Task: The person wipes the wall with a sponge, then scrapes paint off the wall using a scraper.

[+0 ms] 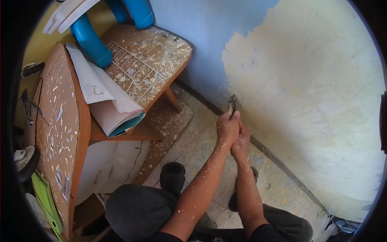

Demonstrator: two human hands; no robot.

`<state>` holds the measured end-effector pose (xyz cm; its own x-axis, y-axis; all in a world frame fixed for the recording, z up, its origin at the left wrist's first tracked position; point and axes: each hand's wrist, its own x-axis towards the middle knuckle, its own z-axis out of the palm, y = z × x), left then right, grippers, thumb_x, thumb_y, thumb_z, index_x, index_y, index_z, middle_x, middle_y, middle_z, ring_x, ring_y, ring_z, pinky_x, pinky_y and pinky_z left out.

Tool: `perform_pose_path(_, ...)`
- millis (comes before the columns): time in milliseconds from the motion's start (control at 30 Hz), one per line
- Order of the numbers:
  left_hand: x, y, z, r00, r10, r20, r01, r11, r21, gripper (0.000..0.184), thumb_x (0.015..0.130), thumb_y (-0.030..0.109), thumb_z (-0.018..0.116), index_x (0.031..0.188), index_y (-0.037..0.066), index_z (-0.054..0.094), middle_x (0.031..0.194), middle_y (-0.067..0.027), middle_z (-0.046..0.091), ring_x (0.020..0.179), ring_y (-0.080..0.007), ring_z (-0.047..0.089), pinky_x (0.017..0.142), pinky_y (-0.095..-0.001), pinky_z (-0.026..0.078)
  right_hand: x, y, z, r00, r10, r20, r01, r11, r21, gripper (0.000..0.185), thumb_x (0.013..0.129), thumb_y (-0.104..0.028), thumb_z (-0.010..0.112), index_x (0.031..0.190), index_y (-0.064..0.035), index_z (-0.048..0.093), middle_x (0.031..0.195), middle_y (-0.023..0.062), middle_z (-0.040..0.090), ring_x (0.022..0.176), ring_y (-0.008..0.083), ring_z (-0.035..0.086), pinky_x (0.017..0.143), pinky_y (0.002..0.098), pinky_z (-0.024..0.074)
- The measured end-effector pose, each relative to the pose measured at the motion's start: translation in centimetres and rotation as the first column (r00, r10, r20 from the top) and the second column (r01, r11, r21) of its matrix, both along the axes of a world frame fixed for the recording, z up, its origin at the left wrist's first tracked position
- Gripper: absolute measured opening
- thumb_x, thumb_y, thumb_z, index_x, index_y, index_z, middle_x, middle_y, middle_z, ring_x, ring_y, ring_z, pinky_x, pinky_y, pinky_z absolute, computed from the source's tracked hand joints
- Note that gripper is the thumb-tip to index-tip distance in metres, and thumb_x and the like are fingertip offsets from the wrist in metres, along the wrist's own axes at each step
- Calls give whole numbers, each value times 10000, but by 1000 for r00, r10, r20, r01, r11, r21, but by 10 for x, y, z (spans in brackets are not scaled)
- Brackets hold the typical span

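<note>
Both my hands are closed together, one over the other, around a small paint scraper point(233, 102) whose dark, worn end shows beyond my fingers. My left hand point(227, 130) is in front, with a thumb or finger stretched along the tool. Just behind it, my right hand point(241, 144) wraps the rear of the grip, so the handle is mostly hidden. The scraper's tip is at the low part of the wall point(282, 97), near the ragged border between blue paint point(201, 44) and the pale stripped patch. Paint flecks dot both forearms.
A brown wooden shelf unit point(147, 66) on the left is strewn with paint chips. It bears a wire rack point(133, 68), rolled paper sheets point(109, 101) and blue curved tubes point(90, 40). A dark baseboard point(278, 162) borders the debris-dusted tiled floor point(225, 193).
</note>
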<state>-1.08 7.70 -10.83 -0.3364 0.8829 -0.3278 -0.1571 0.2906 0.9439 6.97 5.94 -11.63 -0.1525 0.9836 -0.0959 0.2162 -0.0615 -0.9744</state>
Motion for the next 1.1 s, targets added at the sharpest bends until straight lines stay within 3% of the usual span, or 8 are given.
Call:
perform_pose_path(200,9,4,7,990,138,11,-137,990,-34,332,971,172,510,1243,-7,571,938,-68,653,807,-137,550,724,-285,463,-8,2,-1,986,-61,-154,70,996,56,348,892,-192,562,1150,42,584,1101,160,653,993,199,596,890,305,436)
perform_pose_path(333,-10,15,-18,987,123,101,-123,992,-6,401,969,175,521,1346,41,504,819,-8,604,716,-79,525,648,-238,454,-18,11,-7,1000,-3,26,1,995,104,319,914,-206,557,1104,48,590,994,140,656,911,167,588,828,290,447)
perform_pose_path(500,3,0,-20,1000,15,-7,-15,1000,12,384,963,166,524,1326,43,523,870,-20,627,744,-87,530,659,-248,452,-18,-8,-17,966,-226,-127,249,945,214,308,920,-192,540,1110,46,586,1023,205,656,942,194,608,848,299,446)
perform_pose_path(567,4,6,-29,999,37,21,-38,997,70,390,970,172,516,1340,48,509,997,-44,645,817,-99,545,714,-257,458,-2,1,-6,994,0,106,11,995,-98,337,921,-202,543,1161,31,586,1074,193,654,1010,204,608,874,311,443)
perform_pose_path(700,3,0,-39,995,8,95,-13,999,45,396,984,173,489,1345,11,483,1136,-80,632,930,-113,560,793,-268,453,-2,-9,-18,999,-46,25,45,998,43,350,923,-208,544,1182,23,584,1103,189,651,1052,206,603,900,310,436)
perform_pose_path(867,5,9,-30,998,33,-50,-33,999,-4,390,991,158,473,1355,19,480,1065,-64,643,856,-116,555,745,-263,461,-7,7,0,998,-19,63,21,999,-34,379,914,-212,549,1218,15,570,1178,198,630,1087,244,601,917,318,431)
perform_pose_path(933,-8,12,-28,976,55,212,-57,998,2,399,990,156,474,1367,27,471,1072,-58,641,885,-113,561,777,-257,458,-6,1,-15,995,10,98,-6,999,-36,396,915,-211,550,1241,14,555,1212,194,613,1117,249,587,937,318,423)
perform_pose_path(1100,3,1,-48,990,0,141,-1,1000,5,365,987,143,478,1335,39,513,972,-25,631,788,-96,534,685,-260,452,-12,-9,-36,988,-92,122,74,986,151,419,915,-192,554,1275,19,525,1253,196,588,1144,263,573,969,316,407)
